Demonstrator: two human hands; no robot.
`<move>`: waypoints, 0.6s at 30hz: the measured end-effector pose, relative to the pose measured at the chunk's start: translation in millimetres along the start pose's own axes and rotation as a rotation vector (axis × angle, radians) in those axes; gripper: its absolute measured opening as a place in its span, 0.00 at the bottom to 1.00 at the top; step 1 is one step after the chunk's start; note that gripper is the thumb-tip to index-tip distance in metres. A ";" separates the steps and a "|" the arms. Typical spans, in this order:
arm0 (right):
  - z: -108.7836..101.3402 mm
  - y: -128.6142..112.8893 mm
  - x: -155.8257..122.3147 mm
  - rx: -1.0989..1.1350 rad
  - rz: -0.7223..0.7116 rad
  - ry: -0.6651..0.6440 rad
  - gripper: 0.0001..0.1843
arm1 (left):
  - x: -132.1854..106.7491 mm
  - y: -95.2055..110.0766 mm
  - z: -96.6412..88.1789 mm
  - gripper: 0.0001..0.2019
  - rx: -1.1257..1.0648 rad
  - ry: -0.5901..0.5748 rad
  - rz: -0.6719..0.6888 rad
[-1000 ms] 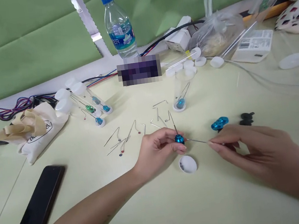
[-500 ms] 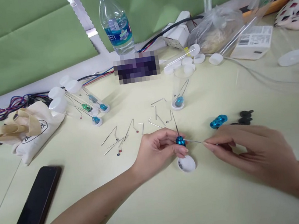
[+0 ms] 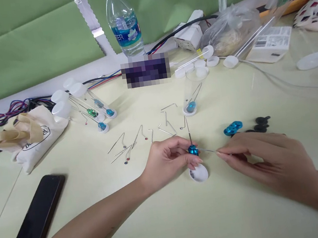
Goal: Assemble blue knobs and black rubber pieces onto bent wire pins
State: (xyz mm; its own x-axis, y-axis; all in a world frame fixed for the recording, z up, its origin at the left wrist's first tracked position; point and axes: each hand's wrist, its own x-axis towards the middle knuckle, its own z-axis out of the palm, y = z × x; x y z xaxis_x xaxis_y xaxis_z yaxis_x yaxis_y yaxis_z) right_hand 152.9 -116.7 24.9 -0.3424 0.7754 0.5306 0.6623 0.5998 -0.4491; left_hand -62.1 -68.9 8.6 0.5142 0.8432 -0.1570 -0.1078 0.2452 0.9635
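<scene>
My left hand (image 3: 169, 161) pinches a small shiny blue metal fitting (image 3: 193, 150) between thumb and fingers. A bent thin wire (image 3: 188, 130) stands up out of its top, hooked over at the upper end with a small tip. My right hand (image 3: 272, 166) is closed on a thin hex key (image 3: 207, 150), whose far end meets the side of the blue fitting. Just below the fitting lies a white cap (image 3: 201, 173) with tiny dark pieces inside. Beyond my right hand are more blue fittings (image 3: 233, 128) and black rubber-like parts (image 3: 262, 123).
Loose bent wires (image 3: 127, 149) and L-shaped keys (image 3: 169, 106) lie beyond my left hand. Clear tubes (image 3: 93, 100) stand at the left, another tube (image 3: 189, 95) at the centre back. A phone (image 3: 38, 218), cloth bag (image 3: 37, 140) and water bottle (image 3: 127, 29) surround the area.
The bent wire on the blue fitting has turned slightly, its hooked tip now nearer the stem. Both hands keep nearly the same place and grip.
</scene>
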 end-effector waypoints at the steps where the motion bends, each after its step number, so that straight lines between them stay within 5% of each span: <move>1: 0.0 0.0 -0.1 -0.008 -0.004 -0.001 0.07 | -0.2 0.7 0.3 0.08 0.004 0.006 0.007; 18: 1.1 -1.1 1.4 -0.002 -0.024 0.008 0.07 | -0.8 2.1 -2.9 0.04 0.103 -0.061 0.163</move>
State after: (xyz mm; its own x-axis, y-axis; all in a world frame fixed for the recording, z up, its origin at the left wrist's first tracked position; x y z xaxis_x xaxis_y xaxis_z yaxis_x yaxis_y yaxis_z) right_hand 151.0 -116.1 25.3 -0.3524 0.7592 0.5472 0.6553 0.6176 -0.4350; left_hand -65.2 -67.6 10.1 0.5482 0.8362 0.0132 -0.1075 0.0548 0.9927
